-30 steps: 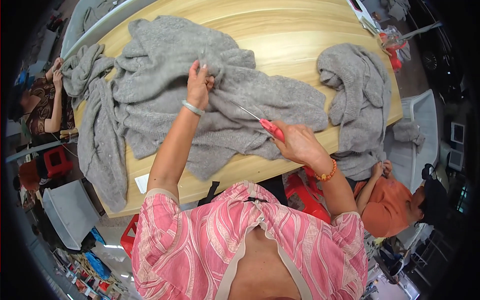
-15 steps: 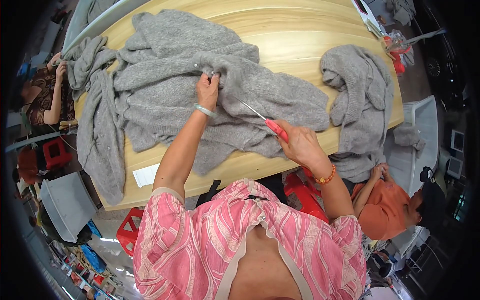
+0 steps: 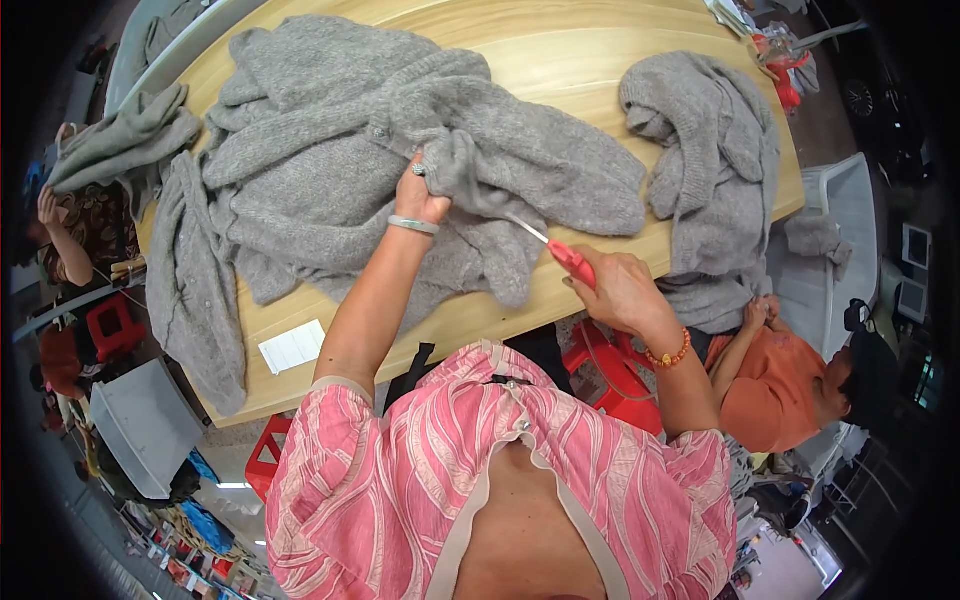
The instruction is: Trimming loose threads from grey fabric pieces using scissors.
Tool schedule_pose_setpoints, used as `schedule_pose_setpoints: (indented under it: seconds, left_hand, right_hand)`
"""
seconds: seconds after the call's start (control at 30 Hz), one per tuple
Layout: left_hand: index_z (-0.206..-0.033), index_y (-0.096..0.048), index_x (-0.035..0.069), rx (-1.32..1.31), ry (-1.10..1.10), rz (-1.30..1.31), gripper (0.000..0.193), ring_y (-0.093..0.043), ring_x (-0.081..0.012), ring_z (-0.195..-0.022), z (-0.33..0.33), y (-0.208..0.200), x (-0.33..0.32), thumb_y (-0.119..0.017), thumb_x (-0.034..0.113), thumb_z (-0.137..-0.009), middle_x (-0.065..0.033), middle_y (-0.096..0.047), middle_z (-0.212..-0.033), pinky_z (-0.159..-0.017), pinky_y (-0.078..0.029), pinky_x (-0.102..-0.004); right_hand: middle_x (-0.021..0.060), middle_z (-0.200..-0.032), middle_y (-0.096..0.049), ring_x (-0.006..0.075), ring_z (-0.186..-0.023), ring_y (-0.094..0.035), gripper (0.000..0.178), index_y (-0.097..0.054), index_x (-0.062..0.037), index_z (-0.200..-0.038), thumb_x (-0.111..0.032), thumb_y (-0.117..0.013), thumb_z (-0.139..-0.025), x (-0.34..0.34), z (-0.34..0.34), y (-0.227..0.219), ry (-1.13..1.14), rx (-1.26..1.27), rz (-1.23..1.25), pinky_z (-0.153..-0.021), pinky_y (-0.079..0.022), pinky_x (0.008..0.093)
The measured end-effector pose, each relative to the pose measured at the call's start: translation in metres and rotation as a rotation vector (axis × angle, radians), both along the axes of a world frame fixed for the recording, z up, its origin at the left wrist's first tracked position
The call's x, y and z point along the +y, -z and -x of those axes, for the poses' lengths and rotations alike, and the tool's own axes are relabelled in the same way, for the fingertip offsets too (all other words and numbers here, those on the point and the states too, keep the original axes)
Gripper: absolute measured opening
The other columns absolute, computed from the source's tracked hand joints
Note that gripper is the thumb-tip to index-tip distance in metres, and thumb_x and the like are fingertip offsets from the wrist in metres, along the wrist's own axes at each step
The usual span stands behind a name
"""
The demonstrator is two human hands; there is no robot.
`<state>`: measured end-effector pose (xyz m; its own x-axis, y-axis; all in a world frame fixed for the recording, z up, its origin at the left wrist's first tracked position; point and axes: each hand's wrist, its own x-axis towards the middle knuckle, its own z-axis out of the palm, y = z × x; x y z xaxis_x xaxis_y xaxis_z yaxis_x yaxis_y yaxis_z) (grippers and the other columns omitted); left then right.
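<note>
So, wooden table (image 3: pixel 560 45), gray knit garment (image 3: pixel 320 175) heaped across it: probably light, floppy, easy to snag, best grabbed by a thick bunch. Left hand (image 3: pixel 424 190) grips just that; right hand (image 3: pixel 622 290) clutches a red-handled tool (image 3: pixel 572 262).

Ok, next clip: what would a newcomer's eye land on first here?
Probably the big heap of grey knitwear left of centre on the wooden table, where the left hand holds a bunched fold. Next, the red-handled tool in the right hand, its thin metal shaft pointing at the knitwear. Then a co-worker's orange top at the right.
</note>
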<state>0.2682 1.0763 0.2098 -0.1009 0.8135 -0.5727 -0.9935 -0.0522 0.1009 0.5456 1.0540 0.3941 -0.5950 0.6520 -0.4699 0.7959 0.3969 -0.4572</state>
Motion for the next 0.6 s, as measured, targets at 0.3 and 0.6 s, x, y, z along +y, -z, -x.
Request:
schedule_pose_setpoints:
  seconds: [0.3, 0.6]
  left_hand:
    - [-0.109, -0.051, 0.01, 0.585, 0.161, 0.128, 0.047, -0.051, -0.0133, -0.078, -0.005, -0.005, -0.024, -0.055, 0.051, -0.088, -0.005, -0.057, -0.092, -0.069, -0.046, -0.0295]
    - [-0.108, -0.049, 0.004, 0.893, -0.248, 0.363, 0.038, -0.053, -0.0093, -0.069, 0.025, -0.007, 0.034, -0.067, 0.029, -0.086, -0.0002, -0.057, -0.08, -0.061, -0.046, -0.0249]
  right_hand:
    - [0.0212, -0.071, -0.061, 0.0408, -0.073, -0.06, 0.03, -0.055, -0.0102, -0.11, -0.026, -0.059, -0.086, -0.003, 0.006, 0.016, 0.03, 0.107, -0.143, -0.066, -0.046, 0.049]
    - [0.0205, -0.074, -0.063, 0.0405, -0.071, -0.061, 0.026, -0.055, -0.01, -0.107, -0.022, -0.059, -0.084, -0.004, 0.01, 0.016, 0.014, 0.116, -0.142, -0.065, -0.048, 0.0498]
